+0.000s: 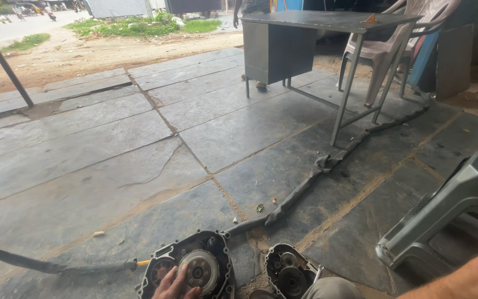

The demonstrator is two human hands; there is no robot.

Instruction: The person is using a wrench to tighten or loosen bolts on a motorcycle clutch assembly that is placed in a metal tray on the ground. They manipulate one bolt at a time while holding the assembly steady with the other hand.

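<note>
**Hand on an opened engine case, stone floor beyond**

The left hand (173, 285) lies at the bottom edge of the view, fingers spread flat on the round clutch assembly (197, 271) inside an opened engine case (186, 268) that sits face-up on the stone floor (112, 182), so its inner parts are within reach. The hand presses or steadies, not closed around anything. Just right of that hand lies a second engine cover (290, 271), also inner side up. The right forearm (466, 277) crosses the lower right corner; the right hand itself is out of view, so I cannot tell its state. A bent knee (332, 288) shows between the forearm and the cover.

Beyond the left hand, a dark hose (305, 185) snakes across the slabs toward the far right. Past the right forearm lies a tipped grey plastic stool (449, 213). Farther off stands a grey metal desk (305, 33) with a pale plastic chair (388, 47) behind it, then dirt and a road.
</note>
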